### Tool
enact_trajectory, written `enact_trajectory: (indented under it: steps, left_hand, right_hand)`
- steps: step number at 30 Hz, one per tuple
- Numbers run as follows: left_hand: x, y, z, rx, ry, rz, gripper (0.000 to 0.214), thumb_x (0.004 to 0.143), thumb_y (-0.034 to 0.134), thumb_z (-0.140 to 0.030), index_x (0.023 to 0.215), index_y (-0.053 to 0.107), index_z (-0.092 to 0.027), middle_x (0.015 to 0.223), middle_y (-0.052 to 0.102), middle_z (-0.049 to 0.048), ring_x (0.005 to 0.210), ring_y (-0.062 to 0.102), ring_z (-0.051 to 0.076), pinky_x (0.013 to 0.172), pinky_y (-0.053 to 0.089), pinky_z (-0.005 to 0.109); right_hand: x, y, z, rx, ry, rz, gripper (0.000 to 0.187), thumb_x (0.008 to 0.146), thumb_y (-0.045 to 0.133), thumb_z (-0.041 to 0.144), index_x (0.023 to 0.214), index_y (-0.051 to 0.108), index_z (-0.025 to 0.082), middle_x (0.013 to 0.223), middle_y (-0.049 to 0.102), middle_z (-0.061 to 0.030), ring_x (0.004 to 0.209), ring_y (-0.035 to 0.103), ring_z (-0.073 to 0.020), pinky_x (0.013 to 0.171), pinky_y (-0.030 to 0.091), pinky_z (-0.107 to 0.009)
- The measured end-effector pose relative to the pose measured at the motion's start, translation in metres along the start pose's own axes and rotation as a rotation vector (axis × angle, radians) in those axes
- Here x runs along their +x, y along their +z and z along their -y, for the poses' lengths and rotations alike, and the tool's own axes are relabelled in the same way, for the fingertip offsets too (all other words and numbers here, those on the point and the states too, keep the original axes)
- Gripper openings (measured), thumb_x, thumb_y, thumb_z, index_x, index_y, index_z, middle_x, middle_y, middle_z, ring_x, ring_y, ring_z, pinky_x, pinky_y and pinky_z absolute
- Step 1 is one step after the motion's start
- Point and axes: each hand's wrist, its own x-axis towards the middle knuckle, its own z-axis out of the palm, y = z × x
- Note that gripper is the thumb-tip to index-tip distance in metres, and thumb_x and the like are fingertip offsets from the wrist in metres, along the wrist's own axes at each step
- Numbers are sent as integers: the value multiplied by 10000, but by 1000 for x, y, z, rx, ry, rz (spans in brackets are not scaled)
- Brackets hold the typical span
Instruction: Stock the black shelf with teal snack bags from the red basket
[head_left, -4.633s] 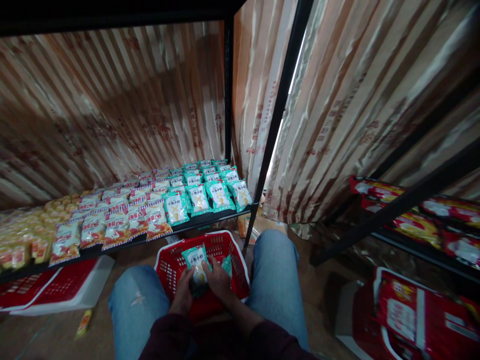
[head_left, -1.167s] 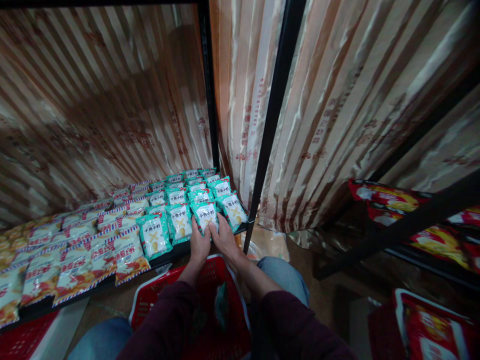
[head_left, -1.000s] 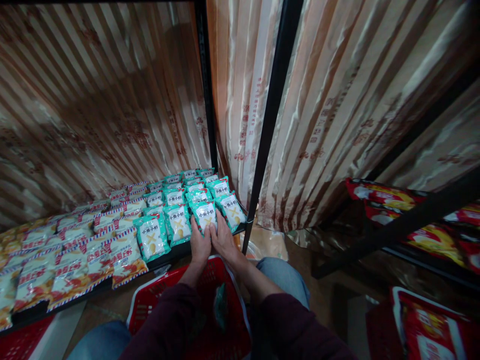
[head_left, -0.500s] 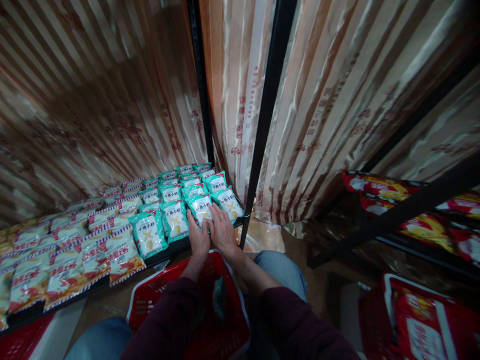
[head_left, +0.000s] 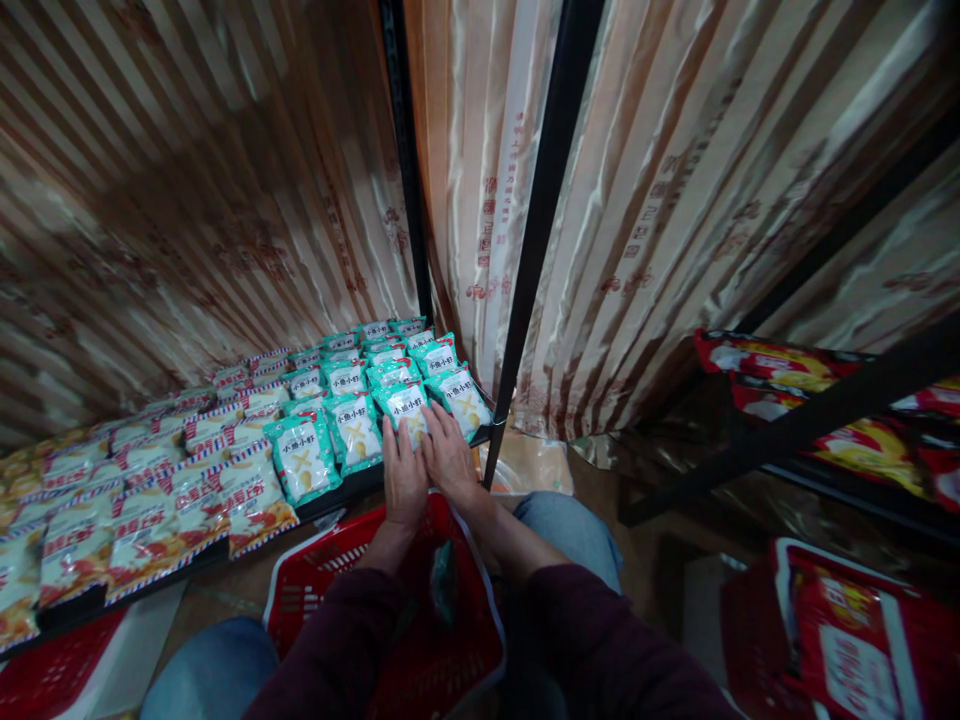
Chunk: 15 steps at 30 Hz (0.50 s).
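Both my hands rest on one teal snack packet (head_left: 406,401) at the front of the low black shelf (head_left: 352,489). My left hand (head_left: 403,476) lies flat on its lower left part, fingers stretched forward. My right hand (head_left: 448,456) presses its lower right side, fingers together and extended. More teal packets (head_left: 355,428) lie in rows around it. A red basket (head_left: 450,640) sits between my knees under my forearms, with one teal packet (head_left: 442,584) standing in it.
Red-and-white striped snack packets (head_left: 196,490) and yellow ones fill the shelf to the left. A black upright post (head_left: 534,250) stands just right of my hands. Striped curtain hangs behind. Red packets (head_left: 780,372) lie on a right-hand shelf; another red basket (head_left: 825,640) sits at lower right.
4.6 s ago both hands held a teal packet in the basket; they have since carried it up onto the shelf. Over the last second they stay on it, pressing it flat.
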Motion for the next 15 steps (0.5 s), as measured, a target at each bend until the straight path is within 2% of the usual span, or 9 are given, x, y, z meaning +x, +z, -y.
enact_trajectory:
  steps: [5, 10, 15]
  left_hand:
    - [1, 4, 7, 41, 61, -6, 453, 925, 405, -323, 1319, 430, -101, 1507, 246, 233, 1410, 219, 311, 1117, 273, 508]
    - [5, 5, 11, 42, 90, -4, 443, 920, 412, -300, 1318, 424, -107, 1519, 223, 221, 1422, 181, 302, 1124, 266, 513]
    - [9, 7, 13, 30, 127, -15, 430, 918, 393, -275, 1312, 430, -108, 1507, 267, 210, 1420, 191, 295, 1134, 246, 518]
  right_hand:
    - [0, -4, 3, -19, -6, -3, 450, 888, 403, 179, 1325, 493, 126, 1365, 483, -155, 1237, 448, -264, 1053, 391, -467]
    - [-1, -7, 2, -37, -22, -1, 453, 882, 410, 177, 1326, 495, 140, 1357, 493, -152, 1240, 435, -268, 1039, 404, -471]
    - [-2, -4, -1, -27, -59, 9, 465, 878, 409, 182, 1332, 480, 113, 1378, 476, -168, 1270, 418, -273, 1068, 374, -493]
